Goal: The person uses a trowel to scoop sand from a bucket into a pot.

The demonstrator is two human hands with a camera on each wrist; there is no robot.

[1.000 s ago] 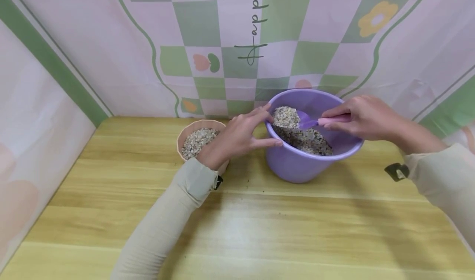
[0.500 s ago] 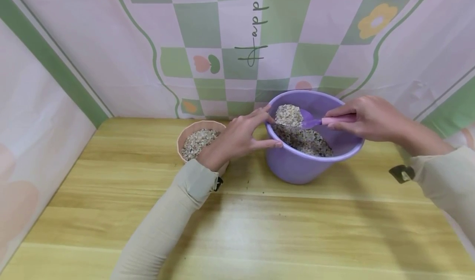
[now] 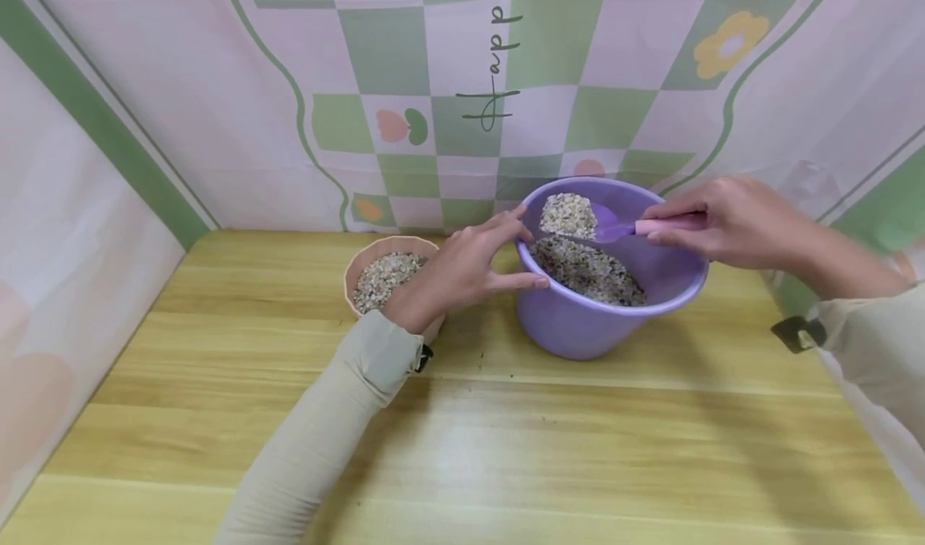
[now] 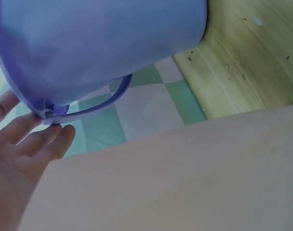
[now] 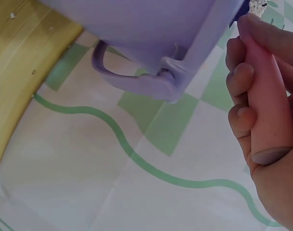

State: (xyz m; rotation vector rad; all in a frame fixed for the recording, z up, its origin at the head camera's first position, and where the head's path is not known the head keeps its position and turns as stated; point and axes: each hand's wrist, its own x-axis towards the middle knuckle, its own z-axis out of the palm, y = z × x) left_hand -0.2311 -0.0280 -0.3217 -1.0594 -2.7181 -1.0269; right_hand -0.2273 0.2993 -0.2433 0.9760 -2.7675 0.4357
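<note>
Printed cloth with green and pale checks rises at the far side of a wood-grain bench. Both hands are at work toward the right. On the left of the pair, the left hand is spread, its fingers reaching along the rim of a purple bucket and its thumb laid on the near part of that rim; it touches without wrapping round. From the right, the right hand grips the pink handle of a scoop, fingers curled round it. Its purple blade carries a heap of pale gravel over the bucket's left half, above darker, mixed gravel inside. Low on the bucket's far side, a purple carrying loop hangs down. Just left, partly covered by the left wrist, stands a peach pot with scalloped rim, holding similar gravel. Dark crumbs dot the bench between. Pale sleeves cover both forearms.
</note>
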